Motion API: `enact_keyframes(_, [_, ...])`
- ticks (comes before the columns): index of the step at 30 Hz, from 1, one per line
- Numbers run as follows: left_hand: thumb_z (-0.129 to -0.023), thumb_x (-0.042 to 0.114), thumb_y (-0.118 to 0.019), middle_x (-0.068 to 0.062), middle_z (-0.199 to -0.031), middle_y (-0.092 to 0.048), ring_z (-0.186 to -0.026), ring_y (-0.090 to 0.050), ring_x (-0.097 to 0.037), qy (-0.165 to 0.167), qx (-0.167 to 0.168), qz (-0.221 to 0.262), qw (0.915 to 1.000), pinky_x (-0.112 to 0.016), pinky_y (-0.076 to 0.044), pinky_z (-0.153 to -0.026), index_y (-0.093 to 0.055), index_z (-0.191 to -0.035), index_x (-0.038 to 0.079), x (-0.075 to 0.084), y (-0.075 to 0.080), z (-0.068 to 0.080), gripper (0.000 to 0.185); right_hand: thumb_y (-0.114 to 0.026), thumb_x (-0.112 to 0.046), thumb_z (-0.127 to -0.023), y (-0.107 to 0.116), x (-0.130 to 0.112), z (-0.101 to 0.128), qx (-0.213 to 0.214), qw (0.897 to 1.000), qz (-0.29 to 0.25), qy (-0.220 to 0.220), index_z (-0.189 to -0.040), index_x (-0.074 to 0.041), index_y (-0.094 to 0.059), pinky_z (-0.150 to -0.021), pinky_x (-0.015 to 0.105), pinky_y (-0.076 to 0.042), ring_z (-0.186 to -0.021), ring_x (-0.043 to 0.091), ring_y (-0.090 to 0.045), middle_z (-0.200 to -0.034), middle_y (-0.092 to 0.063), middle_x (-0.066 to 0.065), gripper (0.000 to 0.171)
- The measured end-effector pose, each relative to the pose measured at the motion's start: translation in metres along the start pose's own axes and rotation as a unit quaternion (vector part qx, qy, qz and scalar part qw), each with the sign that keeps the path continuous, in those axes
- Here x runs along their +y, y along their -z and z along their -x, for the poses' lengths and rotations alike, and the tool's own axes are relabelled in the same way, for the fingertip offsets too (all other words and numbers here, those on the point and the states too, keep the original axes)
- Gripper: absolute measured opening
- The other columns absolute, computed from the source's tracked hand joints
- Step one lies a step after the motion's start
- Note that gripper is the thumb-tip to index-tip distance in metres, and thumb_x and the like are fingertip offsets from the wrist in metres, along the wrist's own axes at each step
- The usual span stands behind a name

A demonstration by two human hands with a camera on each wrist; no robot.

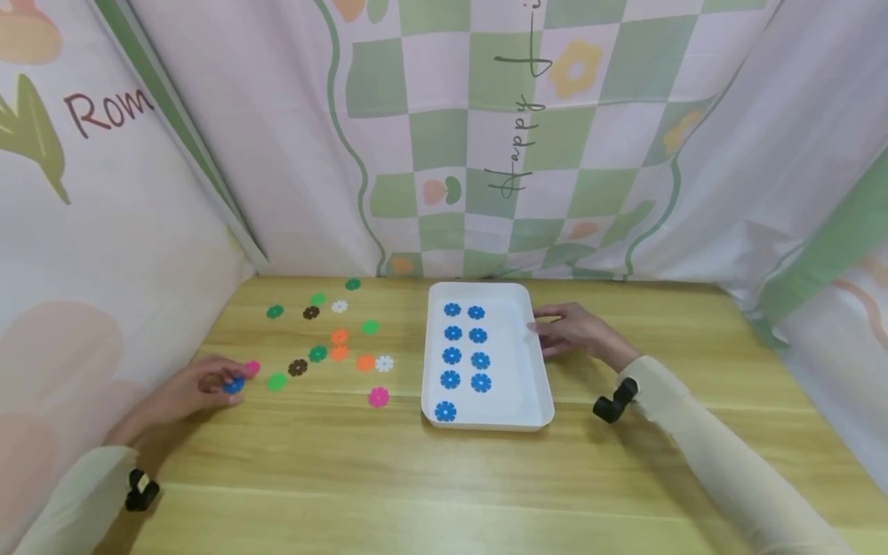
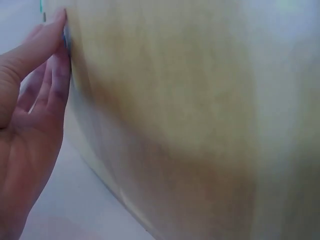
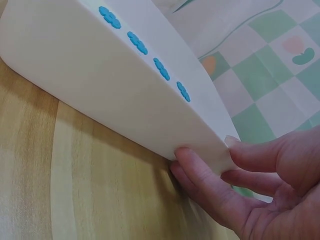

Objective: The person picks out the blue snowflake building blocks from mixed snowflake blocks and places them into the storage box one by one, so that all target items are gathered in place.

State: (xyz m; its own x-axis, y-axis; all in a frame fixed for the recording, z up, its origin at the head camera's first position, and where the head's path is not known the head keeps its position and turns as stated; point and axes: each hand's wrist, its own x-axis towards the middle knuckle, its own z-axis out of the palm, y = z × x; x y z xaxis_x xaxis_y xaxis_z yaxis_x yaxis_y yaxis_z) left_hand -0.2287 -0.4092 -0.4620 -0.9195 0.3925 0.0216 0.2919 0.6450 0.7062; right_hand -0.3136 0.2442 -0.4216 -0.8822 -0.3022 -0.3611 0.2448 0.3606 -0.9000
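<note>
The wooden surface (image 1: 486, 478) carries a white tray (image 1: 537, 370) near the middle of its far edge, and the sorting looks well advanced. Nine blue flower pieces (image 1: 452, 355) already lie inside the tray: a left column of five running toward the near edge, and a right column of four, so the near slot of the right column stands open. One more blue flower piece (image 1: 233, 385) is at the left edge of the surface, pinched between thumb and fingers of the left hand (image 1: 197, 389); it appears to be the last blue one outside the tray. If it goes to the tray, the blue set would seem complete.

The right hand (image 1: 576, 330) steadies the tray at its right rim. In the right wrist view its fingers (image 3: 200, 175) curl under the rim with the thumb on top, pinching the tray wall.

Left on the surface between the left hand and the tray is a loose scatter of other flower pieces (image 1: 339, 337) in green, brown, orange, white and pink, none of them in the tray.

The left wrist view is badly blurred: only the fingers (image 2: 47, 35) pressed together against a sliver of blue show, and the piece itself cannot be made out there. The right wrist view shows only four of the blue pieces edge-on; the tray's inside is otherwise hidden. Both forearms are cut off by the frame in the head view.
</note>
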Motion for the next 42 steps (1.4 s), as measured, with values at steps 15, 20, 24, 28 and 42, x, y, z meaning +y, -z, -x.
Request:
enact_keyframes(15, [-0.095, 0.018, -0.078, -0.008, -0.114, -0.067, -0.095, -0.057, 0.002, 0.052, 0.050, -0.043, 0.9965, -0.021, -0.051, -0.078, -0.067, -0.130, 0.003, -0.009, -0.001, 0.001, 0.039, -0.059, -0.011, -0.108, 0.000, -0.002, 0.001, -0.002, 1.000, -0.001, -0.002, -0.160, 0.011, -0.025, -0.087, 0.039, -0.064, -0.095, 0.022, -0.076, -0.142, -0.054, 0.040, 0.066])
enact_keyframes(20, [-0.096, 0.021, -0.078, -0.008, -0.113, -0.066, -0.094, -0.056, 0.000, 0.071, 0.052, -0.043, 0.9952, -0.022, -0.050, -0.078, -0.068, -0.126, 0.005, -0.013, -0.002, 0.001, 0.036, -0.059, -0.011, -0.108, 0.001, -0.001, 0.002, -0.001, 1.000, 0.006, 0.000, -0.159, 0.012, -0.027, -0.087, 0.039, -0.064, -0.094, 0.021, -0.076, -0.139, -0.057, 0.039, 0.065])
enact_keyframes(24, [-0.095, 0.017, -0.079, -0.005, -0.108, -0.067, -0.092, -0.057, -0.001, 0.059, 0.052, -0.032, 0.9964, -0.021, -0.051, -0.077, -0.068, -0.123, 0.004, -0.012, -0.003, 0.002, 0.033, -0.060, -0.011, -0.107, 0.002, 0.000, 0.001, -0.002, 1.000, 0.005, -0.002, -0.159, 0.011, -0.028, -0.088, 0.039, -0.064, -0.094, 0.021, -0.077, -0.138, -0.058, 0.038, 0.064])
enact_keyframes(28, [-0.092, 0.011, -0.080, -0.001, -0.099, -0.070, -0.088, -0.061, -0.002, 0.028, 0.053, -0.027, 0.9978, -0.020, -0.052, -0.076, -0.069, -0.117, 0.003, -0.012, 0.001, 0.001, 0.029, -0.060, -0.011, -0.107, 0.002, 0.000, 0.001, -0.005, 1.000, 0.003, -0.002, -0.159, 0.011, -0.028, -0.087, 0.038, -0.064, -0.094, 0.021, -0.077, -0.139, -0.058, 0.038, 0.065])
enact_keyframes(42, [-0.099, 0.009, -0.071, -0.013, -0.107, -0.078, -0.093, -0.067, 0.004, 0.039, 0.037, 0.002, 0.9985, -0.020, -0.057, -0.080, -0.070, -0.121, -0.005, 0.016, 0.018, -0.012, 0.026, -0.059, -0.010, -0.108, 0.000, 0.000, 0.000, -0.006, 1.000, 0.001, 0.000, -0.158, 0.013, -0.027, -0.086, 0.038, -0.065, -0.095, 0.022, -0.077, -0.140, -0.056, 0.039, 0.064])
